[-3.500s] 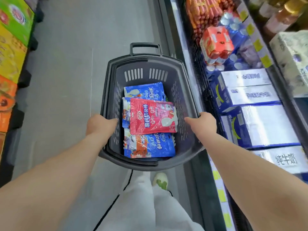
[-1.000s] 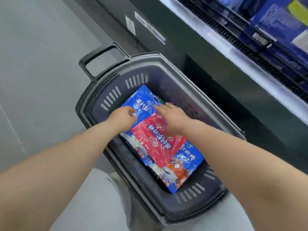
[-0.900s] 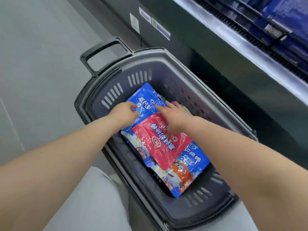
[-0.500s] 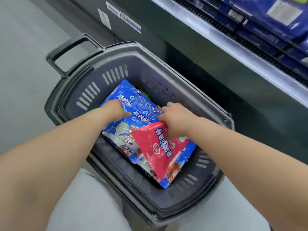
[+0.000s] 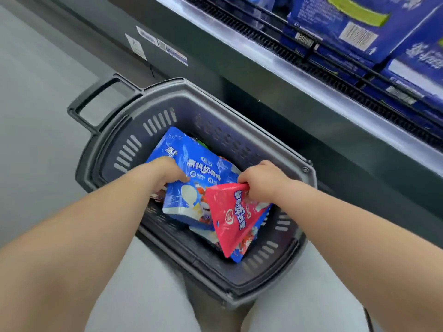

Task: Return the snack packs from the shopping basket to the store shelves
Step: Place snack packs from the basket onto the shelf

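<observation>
A dark grey shopping basket (image 5: 239, 109) stands on the floor in front of me, against the shelf base. Inside it, my left hand (image 5: 165, 172) grips the left edge of a blue snack pack (image 5: 191, 178), tilted up off the pile. My right hand (image 5: 261, 180) pinches the top corner of a red snack pack (image 5: 230, 216), which hangs down at an angle. Another blue pack (image 5: 242, 250) with an orange picture lies underneath, mostly hidden.
A refrigerated shelf unit (image 5: 263, 58) runs along the right, with a metal front lip and blue milk cartons (image 5: 347, 27) above. The grey aisle floor (image 5: 36, 92) lies to the left. My light trousers (image 5: 148, 295) show below the basket.
Both hands went from the basket rim into the basket. The right hand has lifted the red pack by its corner, and the left hand has raised the blue pack's edge.
</observation>
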`<state>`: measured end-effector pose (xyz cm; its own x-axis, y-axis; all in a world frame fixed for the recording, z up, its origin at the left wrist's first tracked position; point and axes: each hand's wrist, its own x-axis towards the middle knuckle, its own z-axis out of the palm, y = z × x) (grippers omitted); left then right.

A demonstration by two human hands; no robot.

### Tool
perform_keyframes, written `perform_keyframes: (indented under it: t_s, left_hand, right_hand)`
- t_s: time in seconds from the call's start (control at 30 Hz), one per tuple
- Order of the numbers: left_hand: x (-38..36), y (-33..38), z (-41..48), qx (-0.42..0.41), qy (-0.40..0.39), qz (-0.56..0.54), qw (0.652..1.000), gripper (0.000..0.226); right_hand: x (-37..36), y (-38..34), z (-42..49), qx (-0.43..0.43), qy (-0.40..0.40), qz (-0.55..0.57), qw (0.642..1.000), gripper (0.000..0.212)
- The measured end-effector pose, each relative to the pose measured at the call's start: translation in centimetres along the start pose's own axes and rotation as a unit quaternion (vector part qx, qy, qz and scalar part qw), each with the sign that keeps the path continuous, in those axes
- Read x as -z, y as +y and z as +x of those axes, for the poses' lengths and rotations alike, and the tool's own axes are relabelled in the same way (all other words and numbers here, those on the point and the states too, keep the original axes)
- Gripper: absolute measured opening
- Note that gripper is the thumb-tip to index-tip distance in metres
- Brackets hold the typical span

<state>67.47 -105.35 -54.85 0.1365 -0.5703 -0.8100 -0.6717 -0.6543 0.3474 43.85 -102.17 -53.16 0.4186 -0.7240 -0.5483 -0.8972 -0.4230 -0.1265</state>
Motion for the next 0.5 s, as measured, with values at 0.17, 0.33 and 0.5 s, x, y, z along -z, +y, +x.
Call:
perform_keyframes:
  t_s: [0.17, 0.33, 0.5]
  left_hand:
    - [4.7, 1.2, -6.5, -0.026, 0.092, -0.050, 0.994, 0.018]
    - [11.1, 4.6, -15.9, -0.081, 0.151, 0.012, 0.985, 0.025]
    - [15.5, 10.2, -26.4, -0.164, 0.123, 0.016, 0.979, 0.018]
  right_hand:
    - [5.3, -1.7, -5.2, -0.187, 0.046, 0.330, 0.924, 0.012]
    - [13.3, -3.1, -12.8, -0.317, 0.166, 0.577, 0.734, 0.020]
    - [22.4, -4.9, -21.4, -0.366, 0.230, 0.644, 0.631, 0.009]
